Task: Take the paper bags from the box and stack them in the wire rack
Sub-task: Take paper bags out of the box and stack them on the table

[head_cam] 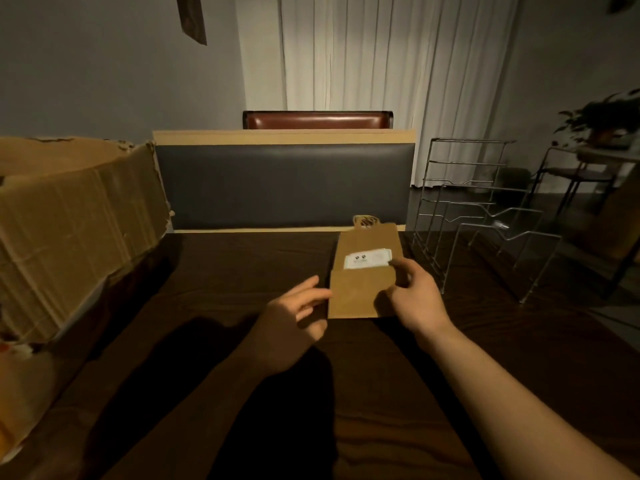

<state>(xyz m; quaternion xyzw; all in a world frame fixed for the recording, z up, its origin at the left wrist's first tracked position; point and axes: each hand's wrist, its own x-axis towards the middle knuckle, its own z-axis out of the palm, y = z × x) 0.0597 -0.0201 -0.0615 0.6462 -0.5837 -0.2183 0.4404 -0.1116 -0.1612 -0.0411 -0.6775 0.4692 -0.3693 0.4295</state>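
Paper bag point(363, 271), centre frame: right hand point(415, 292) pinches its right edge; left hand point(294, 317) open, fingertips touching. Wire rack point(485, 216) right; box point(69, 220) left.

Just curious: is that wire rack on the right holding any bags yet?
Empty. The wire rack shows only bare wire dividers; the one paper bag lies flat on the table.

One head-worn wide-angle view, looking forward and down across a dark wooden table point(242, 271).

It sits close over the near edge, so both bare forearms enter from the bottom; a torn brown cardboard box point(69, 220) crowds the left edge, a silver wire rack point(478, 216) stands right, pale curtains point(381, 64) beyond.
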